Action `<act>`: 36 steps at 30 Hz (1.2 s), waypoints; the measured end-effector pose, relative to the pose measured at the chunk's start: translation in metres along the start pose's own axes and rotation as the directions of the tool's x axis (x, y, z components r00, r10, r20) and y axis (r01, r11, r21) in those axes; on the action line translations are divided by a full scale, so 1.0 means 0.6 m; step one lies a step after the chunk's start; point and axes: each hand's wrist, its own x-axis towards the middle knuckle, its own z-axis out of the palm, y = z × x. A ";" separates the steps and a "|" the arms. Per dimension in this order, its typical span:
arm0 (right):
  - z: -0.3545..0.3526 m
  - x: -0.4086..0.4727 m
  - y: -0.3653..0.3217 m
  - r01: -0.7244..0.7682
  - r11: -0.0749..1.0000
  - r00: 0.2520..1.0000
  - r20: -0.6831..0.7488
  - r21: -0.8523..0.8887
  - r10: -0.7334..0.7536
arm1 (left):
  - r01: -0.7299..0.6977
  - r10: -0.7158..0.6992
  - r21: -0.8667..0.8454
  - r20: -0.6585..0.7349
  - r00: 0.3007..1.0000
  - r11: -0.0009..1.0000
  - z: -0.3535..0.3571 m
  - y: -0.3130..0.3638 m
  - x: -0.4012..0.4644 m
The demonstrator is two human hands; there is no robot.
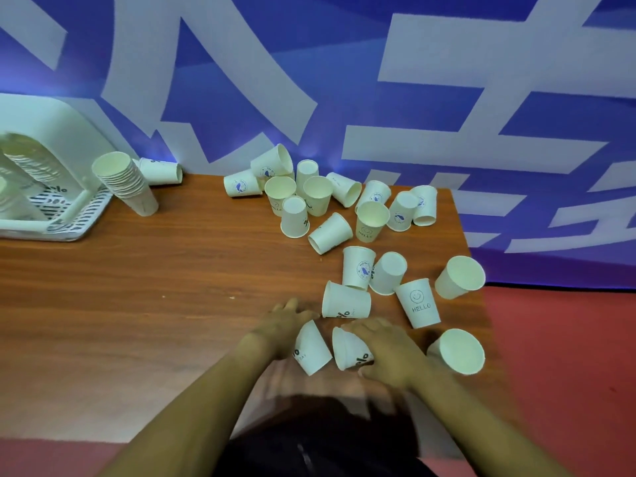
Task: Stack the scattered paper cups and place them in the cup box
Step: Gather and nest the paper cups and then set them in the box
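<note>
A cup box point(51, 215) sits far left on the table point(137, 287), a stack point(125, 182) leaning beside it. The left hand point(284, 327) grips one cup point(311, 352); the right hand point(387, 349) grips another point(347, 349). Loose cups point(330, 232) lie scattered beyond.

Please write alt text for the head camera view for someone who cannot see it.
A person's left hand and right hand each grip a paper cup at the near edge of a wooden table strewn with cups, while a finished stack stands beside a white cup box.
</note>
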 end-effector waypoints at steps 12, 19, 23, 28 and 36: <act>0.017 0.006 0.009 0.004 1.000 0.999 -0.054 -0.005 -0.004 | 0.049 -0.049 0.026 0.016 0.999 0.998 -0.020 0.007 -0.020; -0.016 -0.006 -0.003 -0.039 0.925 0.989 -0.119 0.378 0.090 | 0.132 -0.143 -0.246 -0.028 0.989 0.960 -0.076 -0.054 -0.085; -0.032 0.014 -0.042 0.010 0.852 0.970 -0.212 0.524 0.118 | 0.109 -0.167 -0.368 -0.129 0.978 0.923 -0.101 -0.105 -0.114; -0.054 0.046 -0.113 -0.007 0.851 0.952 -0.258 0.524 0.167 | 0.045 -0.140 -0.493 -0.157 0.978 0.869 -0.131 -0.172 -0.141; -0.080 0.149 -0.313 0.053 0.847 0.876 -0.432 0.529 0.215 | -0.119 -0.076 -0.534 -0.329 0.941 0.837 -0.195 -0.376 -0.229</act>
